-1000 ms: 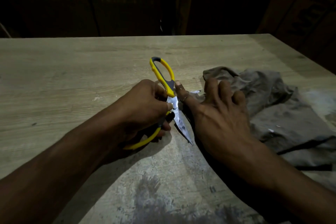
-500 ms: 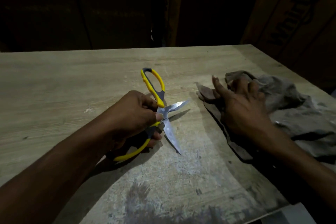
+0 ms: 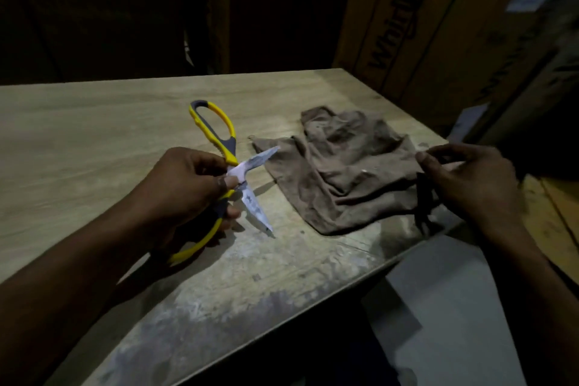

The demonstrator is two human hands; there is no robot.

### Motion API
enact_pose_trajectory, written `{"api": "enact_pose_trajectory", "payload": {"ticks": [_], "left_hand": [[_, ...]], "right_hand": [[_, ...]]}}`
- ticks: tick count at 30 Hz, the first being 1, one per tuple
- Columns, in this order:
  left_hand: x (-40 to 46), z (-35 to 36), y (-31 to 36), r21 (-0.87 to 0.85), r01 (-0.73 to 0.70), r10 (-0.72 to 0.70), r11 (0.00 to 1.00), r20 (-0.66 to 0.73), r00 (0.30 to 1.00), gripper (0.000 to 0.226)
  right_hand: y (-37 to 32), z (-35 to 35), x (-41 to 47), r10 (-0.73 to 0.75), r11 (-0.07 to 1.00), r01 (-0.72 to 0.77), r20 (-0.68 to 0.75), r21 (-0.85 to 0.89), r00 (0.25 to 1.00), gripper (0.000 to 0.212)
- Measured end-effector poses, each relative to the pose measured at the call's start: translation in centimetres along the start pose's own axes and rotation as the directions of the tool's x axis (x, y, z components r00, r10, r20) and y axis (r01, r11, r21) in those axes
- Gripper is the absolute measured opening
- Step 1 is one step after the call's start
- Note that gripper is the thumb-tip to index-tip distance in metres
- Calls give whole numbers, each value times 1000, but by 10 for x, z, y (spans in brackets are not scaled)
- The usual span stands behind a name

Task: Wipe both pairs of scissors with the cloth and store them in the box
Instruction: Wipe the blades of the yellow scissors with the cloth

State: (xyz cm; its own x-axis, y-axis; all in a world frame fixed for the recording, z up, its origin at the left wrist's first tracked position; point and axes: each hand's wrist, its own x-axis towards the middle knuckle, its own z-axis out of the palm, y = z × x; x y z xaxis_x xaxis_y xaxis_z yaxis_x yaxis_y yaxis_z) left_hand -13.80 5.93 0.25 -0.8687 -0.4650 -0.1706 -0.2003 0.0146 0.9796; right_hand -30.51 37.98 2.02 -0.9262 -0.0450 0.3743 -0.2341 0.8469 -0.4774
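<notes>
Since the frame half a second back, our right hand [image 3: 470,185] has slid off the middle of the cloth [image 3: 351,172] to its right edge, near the table's right corner, and the view has swung right, so the cloth now lies fully uncovered. That hand now pinches the cloth's right edge between thumb and fingers, with a dark strip of fabric hanging below the grip over the table edge; we judge this is the start of gathering the cloth up to wipe with. Our left hand [image 3: 188,188] grips the yellow-handled scissors [image 3: 232,166] at the pivot, thumb pressed just by the joint and fingers curled round the near handle, while the far handle loop sticks up and away from us. The blades stand spread wide, one pointing right toward the cloth's left corner without touching it, so far as we can tell, and the other pointing near and down with its tip at or just above the wooden table [image 3: 94,122]. Holding them open like this bares both smudged blade faces for the cloth. A large cardboard carton [image 3: 438,25] stands beyond the table's far right corner. We see no second pair of scissors or storage box here.
</notes>
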Motion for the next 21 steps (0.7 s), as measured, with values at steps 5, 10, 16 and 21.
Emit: {"api": "enact_pose_trajectory", "payload": {"ticks": [5,10,16,21], "left_hand": [[5,35,13,94,-94,89,991,54,995,8],[7,45,20,154,-74,64,985,73,995,9],[3,10,19,188,-21,17,982,20,1000,8],[-1,-20,22,218,12,-6,976,-30,1000,8]], "right_hand": [[18,-15,16,402,913,-401,306,-69,863,65],[13,-10,36,386,767,-570,497,295,777,29],[-20,-25,26,-7,760,135,-200,636,980,13],[-96,1,-9,-535,658,566,-221,497,816,9]]}}
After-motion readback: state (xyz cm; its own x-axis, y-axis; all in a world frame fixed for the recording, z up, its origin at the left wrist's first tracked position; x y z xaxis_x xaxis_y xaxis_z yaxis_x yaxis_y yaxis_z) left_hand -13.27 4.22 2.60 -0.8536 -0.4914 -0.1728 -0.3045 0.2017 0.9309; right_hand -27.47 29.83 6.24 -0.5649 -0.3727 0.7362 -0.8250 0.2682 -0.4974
